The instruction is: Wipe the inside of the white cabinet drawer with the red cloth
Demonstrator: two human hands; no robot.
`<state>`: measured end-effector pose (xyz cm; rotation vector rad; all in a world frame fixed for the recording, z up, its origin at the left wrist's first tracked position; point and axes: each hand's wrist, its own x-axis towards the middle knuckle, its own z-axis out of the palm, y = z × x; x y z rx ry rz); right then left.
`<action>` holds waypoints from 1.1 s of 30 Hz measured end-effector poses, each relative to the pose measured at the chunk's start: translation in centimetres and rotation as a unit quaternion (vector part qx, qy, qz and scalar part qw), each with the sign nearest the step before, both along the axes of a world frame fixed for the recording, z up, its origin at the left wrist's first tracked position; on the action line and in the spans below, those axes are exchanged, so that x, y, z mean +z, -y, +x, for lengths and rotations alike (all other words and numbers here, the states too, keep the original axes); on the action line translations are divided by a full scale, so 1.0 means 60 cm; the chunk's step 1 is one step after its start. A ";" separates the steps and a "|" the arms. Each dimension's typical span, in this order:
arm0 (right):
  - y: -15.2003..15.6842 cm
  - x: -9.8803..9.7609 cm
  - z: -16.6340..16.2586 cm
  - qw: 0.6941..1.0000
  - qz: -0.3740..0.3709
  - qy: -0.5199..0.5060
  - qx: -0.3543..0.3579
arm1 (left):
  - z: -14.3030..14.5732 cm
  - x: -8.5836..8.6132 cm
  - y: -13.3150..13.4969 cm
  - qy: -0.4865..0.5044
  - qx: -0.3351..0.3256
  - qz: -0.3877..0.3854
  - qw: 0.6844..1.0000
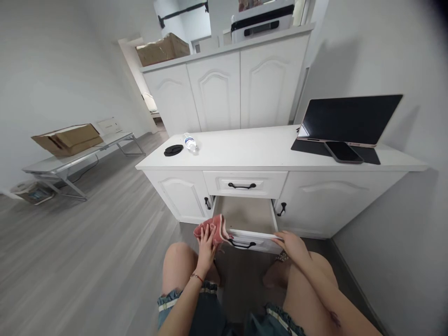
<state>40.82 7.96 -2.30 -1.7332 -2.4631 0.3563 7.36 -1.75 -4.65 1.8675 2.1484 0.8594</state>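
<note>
**At the pulled-out lower drawer [247, 214]: pink cloth [221, 228] up front, one hand on each corner**

Pink cloth sits at the drawer's left front corner, bunched, just beside the black handle [242, 245]. Left hand [207, 247] has it: fingers slightly spread, clamped on the cloth; thumb side hidden. Can't tell how much of it touches the wood. Right hand [292, 245]: fingers clamped over the top edge of the drawer front, right corner.

Step in hand, my read: handling the cloth against the drawer while the right side steadies it; looks like wiping, mid-job. Next move would call for a firm right hold so the drawer doesn't slide, and the cloth guided clear of the handle so it doesn't snag.

Above: second drawer [224, 181], pushed in, then the white table [238, 149]. Table left: clear bottle [190, 142] on its side, black round item [173, 150] next to it. Table right: laptop [350, 119], dark screen, phone [343, 152] in front.

Writing: bottle label is blue and white, print too small to read. No brand readable on laptop or phone. Carton [77, 140] far left: no legible text.
</note>
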 end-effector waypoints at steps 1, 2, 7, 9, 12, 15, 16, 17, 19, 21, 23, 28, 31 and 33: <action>-0.011 -0.002 0.002 1.000 -0.012 -0.012 0.002 | 0.003 -0.007 -0.009 -0.067 0.004 -0.016 0.998; -0.021 -0.004 0.004 0.999 -0.024 -0.025 0.005 | 0.005 -0.012 -0.017 -0.125 0.010 -0.024 0.992; -0.059 -0.008 0.009 0.992 -0.082 -0.100 -0.001 | 0.001 -0.026 -0.057 -0.271 -0.013 -0.004 0.962; -0.061 -0.008 0.008 0.989 -0.090 -0.118 -0.023 | -0.002 -0.030 -0.075 -0.291 -0.034 0.001 0.956; -0.055 -0.008 0.002 0.986 -0.075 -0.136 -0.058 | 0.005 -0.028 -0.099 -0.312 -0.097 -0.006 0.945; -0.051 -0.008 -0.003 0.979 -0.058 -0.177 -0.085 | 0.026 -0.016 -0.116 -0.327 -0.196 -0.008 0.924; -0.051 -0.008 -0.005 0.975 -0.053 -0.191 -0.097 | 0.036 -0.011 -0.121 -0.331 -0.222 -0.005 0.917; -0.051 -0.007 -0.006 0.971 -0.048 -0.203 -0.115 | 0.047 -0.008 -0.124 -0.334 -0.243 0.000 0.911; -0.055 -0.007 -0.007 0.962 -0.042 -0.217 -0.162 | 0.070 -0.003 -0.130 -0.337 -0.265 0.013 0.903; -0.061 -0.008 -0.007 0.951 -0.038 -0.229 -0.203 | 0.094 -0.003 -0.135 -0.335 -0.279 0.027 0.900; -0.066 -0.011 -0.006 0.943 -0.033 -0.243 -0.225 | 0.114 -0.004 -0.139 -0.334 -0.291 0.036 0.896; -0.075 -0.022 -0.004 0.927 -0.030 -0.283 -0.242 | 0.153 -0.003 -0.147 -0.320 -0.319 0.044 0.891; -0.079 -0.026 0.000 0.916 -0.042 -0.310 -0.253 | 0.179 -0.004 -0.153 -0.311 -0.336 0.043 0.888; -0.081 -0.026 0.003 0.910 -0.049 -0.323 -0.257 | 0.201 -0.006 -0.157 -0.317 -0.343 0.047 0.883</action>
